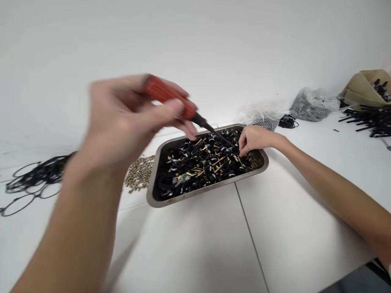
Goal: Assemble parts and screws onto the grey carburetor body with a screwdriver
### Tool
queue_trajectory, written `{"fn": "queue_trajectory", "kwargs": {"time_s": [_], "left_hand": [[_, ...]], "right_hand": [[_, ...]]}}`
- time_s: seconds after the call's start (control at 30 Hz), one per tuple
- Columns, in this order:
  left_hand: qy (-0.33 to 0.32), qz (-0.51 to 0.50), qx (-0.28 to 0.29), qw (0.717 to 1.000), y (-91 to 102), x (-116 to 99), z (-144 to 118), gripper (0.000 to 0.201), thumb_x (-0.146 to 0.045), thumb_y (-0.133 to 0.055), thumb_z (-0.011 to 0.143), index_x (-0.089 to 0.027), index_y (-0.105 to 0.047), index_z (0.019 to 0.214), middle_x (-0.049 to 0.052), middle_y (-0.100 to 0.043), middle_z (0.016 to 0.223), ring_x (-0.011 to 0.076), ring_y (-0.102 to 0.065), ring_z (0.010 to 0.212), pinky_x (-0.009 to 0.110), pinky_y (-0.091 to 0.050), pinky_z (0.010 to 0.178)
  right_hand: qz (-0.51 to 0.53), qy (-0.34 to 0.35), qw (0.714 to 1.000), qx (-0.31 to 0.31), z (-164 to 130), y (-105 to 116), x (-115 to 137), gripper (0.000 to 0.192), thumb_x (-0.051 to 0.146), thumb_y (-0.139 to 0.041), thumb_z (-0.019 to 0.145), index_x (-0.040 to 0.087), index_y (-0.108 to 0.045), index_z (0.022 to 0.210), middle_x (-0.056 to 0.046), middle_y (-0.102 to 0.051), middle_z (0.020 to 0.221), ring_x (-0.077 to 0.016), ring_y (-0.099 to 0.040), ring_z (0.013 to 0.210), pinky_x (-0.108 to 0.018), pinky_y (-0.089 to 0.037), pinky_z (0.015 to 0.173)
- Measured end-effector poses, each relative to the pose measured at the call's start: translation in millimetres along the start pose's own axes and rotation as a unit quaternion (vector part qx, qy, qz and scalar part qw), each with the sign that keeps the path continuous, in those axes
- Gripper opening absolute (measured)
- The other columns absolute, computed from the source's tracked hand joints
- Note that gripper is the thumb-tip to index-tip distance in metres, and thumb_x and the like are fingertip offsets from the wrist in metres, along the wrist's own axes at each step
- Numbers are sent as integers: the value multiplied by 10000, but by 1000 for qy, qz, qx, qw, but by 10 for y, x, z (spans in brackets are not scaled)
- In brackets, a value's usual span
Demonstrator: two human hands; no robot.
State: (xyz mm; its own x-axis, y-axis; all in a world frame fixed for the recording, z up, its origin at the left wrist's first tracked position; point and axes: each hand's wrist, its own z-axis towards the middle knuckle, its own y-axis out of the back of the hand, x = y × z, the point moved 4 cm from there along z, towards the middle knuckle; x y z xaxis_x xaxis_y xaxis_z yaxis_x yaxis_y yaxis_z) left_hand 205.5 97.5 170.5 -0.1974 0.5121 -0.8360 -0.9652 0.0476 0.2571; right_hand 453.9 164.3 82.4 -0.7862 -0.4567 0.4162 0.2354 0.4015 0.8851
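Observation:
My left hand [119, 118], slightly blurred, is raised left of and above the metal tray [195, 194]. Its fingers are closed around the red handle of a screwdriver [171, 95], whose dark shaft slants down to the right over the tray. At the tray's far right side, my right hand [253, 140] reaches in with thumb and fingers pinched together. What sits between those fingertips is too small to make out. Black wired parts [210, 156] with yellow-green and copper-coloured pieces fill the tray. Small brass pieces [253, 162] lie in its right end.
Left of the tray is a pile of small brass pieces [139, 173], with black cable loops [39, 175] farther left. Clear plastic bags [314, 106] of dark parts, a small black coil [287, 121], and black rods [375, 120] beside a beige bag [360, 87] line the right.

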Motion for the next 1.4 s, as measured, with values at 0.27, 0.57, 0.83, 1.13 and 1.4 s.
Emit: {"fn": "queue_trajectory", "kwargs": {"time_s": [0.27,0.57,0.83,1.13,1.4], "left_hand": [[19,-85,164,983,-933,83,-186,71,-132,-749,807,-196,-750,839,8,-753,874,158,-733,640,311,-672,621],[25,-70,167,983,-930,124,-214,96,-138,-768,799,-209,-757,864,-4,-754,839,157,-730,643,294,-668,635],[28,-69,162,984,-931,128,-204,107,-120,-764,789,-201,-760,858,-2,-758,838,166,-739,644,298,-674,635],[21,-62,160,985,-914,114,-209,117,-114,-753,794,-197,-761,876,-6,-750,820,161,-738,644,298,-671,641],[6,-49,148,988,-871,38,-199,118,-114,-766,792,-224,-759,835,-20,-746,809,162,-736,647,303,-683,627]], "right_hand": [[-44,13,999,-16,75,-18,-46,100,286,-793,679,220,-812,751,-15,-708,684,-160,-598,684,-304,-375,684],[-38,15,999,-11,59,-11,-17,92,265,-798,686,208,-804,758,-19,-716,702,-164,-601,697,-297,-360,658],[-45,15,999,-18,76,-16,-37,79,268,-786,685,224,-804,749,-19,-728,719,-172,-611,708,-306,-372,688],[-43,13,999,-19,74,-13,-46,89,285,-794,679,216,-798,735,-15,-711,685,-164,-605,680,-302,-382,680],[-30,1,999,-11,71,-15,-42,93,237,-804,681,218,-819,771,-8,-741,707,-163,-615,706,-298,-387,698]]}}
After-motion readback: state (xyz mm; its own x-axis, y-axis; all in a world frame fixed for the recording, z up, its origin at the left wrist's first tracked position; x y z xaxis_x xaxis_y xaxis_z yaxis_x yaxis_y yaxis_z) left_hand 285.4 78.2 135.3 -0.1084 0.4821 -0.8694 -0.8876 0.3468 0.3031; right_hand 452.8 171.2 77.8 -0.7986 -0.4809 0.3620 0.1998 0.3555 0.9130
